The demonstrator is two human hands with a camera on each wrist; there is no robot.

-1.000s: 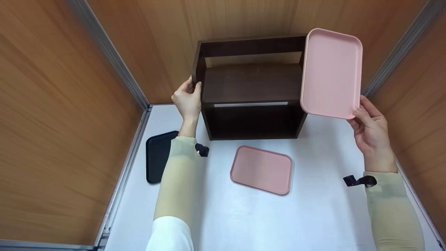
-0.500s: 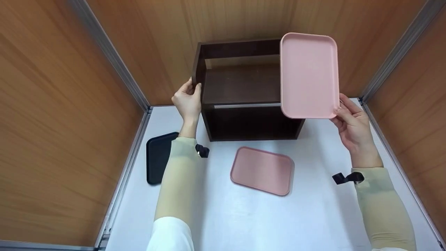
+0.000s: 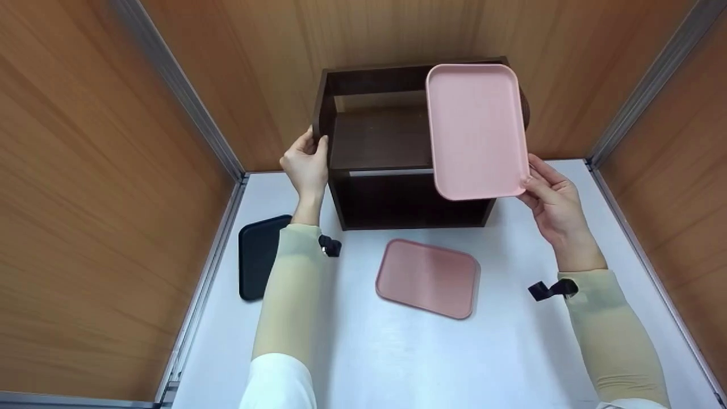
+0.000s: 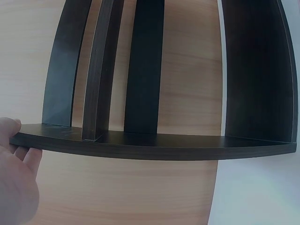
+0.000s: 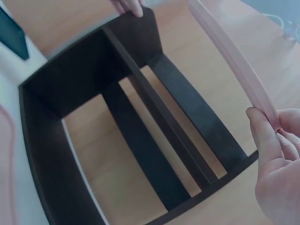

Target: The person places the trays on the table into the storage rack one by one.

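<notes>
A dark brown wooden shelf unit (image 3: 397, 147) stands against the back wall. My left hand (image 3: 305, 162) grips its upper left side panel; the left wrist view shows my fingers (image 4: 18, 159) curled on the panel edge (image 4: 154, 150). My right hand (image 3: 554, 201) pinches the near right corner of a light pink tray (image 3: 476, 130), held in the air in front of the shelf's right half. The right wrist view shows that tray (image 5: 234, 61) edge-on above the shelf (image 5: 117, 131), with my thumb (image 5: 262, 136) on its rim.
A darker pink tray (image 3: 427, 277) lies flat on the white table (image 3: 397, 352) in front of the shelf. A black tray (image 3: 257, 255) lies at the left, partly under my left forearm. Wooden walls enclose the table on three sides.
My right hand has carried the light pink tray leftward and slightly lower, from beside the shelf's right end to in front of its right half. The left hand has stayed put.
</notes>
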